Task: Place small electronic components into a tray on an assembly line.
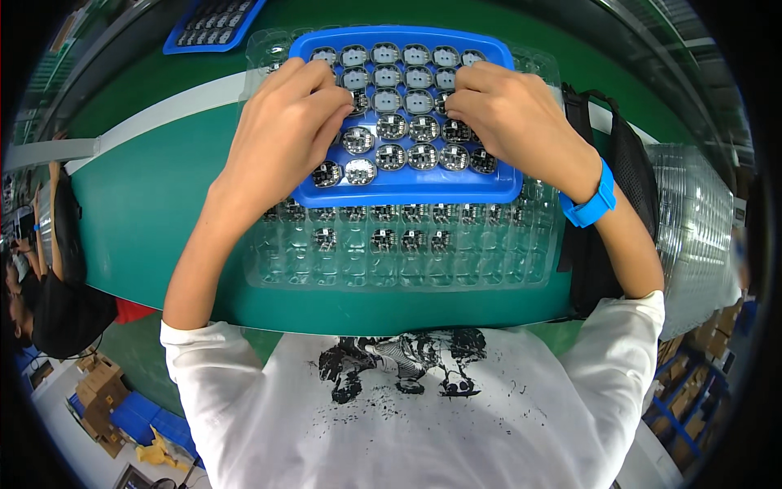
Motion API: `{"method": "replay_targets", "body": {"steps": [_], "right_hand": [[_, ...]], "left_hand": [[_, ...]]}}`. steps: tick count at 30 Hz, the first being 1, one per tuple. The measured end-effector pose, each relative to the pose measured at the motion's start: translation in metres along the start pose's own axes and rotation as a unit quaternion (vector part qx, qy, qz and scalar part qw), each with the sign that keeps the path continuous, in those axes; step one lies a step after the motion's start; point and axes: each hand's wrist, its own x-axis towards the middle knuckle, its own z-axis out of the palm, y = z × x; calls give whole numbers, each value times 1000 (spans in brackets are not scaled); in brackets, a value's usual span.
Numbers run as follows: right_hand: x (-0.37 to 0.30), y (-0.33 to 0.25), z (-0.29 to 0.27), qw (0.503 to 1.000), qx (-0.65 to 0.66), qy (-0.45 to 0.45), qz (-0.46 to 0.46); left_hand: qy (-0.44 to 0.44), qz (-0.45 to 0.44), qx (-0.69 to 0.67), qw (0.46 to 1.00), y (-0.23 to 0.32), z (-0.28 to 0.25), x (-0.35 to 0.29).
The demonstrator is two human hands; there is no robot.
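A blue tray [391, 196] lies in front of me, holding rows of small rounded circuit boards. In the far rows pale grey faces [386, 76] show; the nearer boards [423, 155] show dark components. My left hand [287, 118] reaches over the tray's left side, thumb and forefinger closed at the edge of a circuit board [359, 103] in the third row. Over the right side, my right hand [509, 106] is likewise closed, its fingertips at another board [442, 103] of that row. Fingers partly cover both boards.
Under the blue tray is a clear plastic blister tray [354, 269] with boards in some pockets. Another blue tray [213, 28] of boards stands far left. A black bag [631, 151] and stacked clear trays [692, 228] are at right. A person [61, 301] sits at left.
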Motion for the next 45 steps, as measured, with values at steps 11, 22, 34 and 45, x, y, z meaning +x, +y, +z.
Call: {"method": "replay_targets", "body": {"steps": [11, 22, 34, 45], "right_hand": [[-1, 0, 2, 1000, 7, 1, 2], [-1, 0, 5, 1000, -4, -10, 9], [18, -31, 9, 998, 38, 40, -28], [41, -24, 28, 997, 19, 21, -68]], "left_hand": [[-27, 3, 24, 999, 7, 4, 1], [-70, 24, 80, 994, 6, 8, 8], [-30, 3, 21, 999, 1, 9, -2], [0, -11, 41, 999, 7, 15, -2]]}}
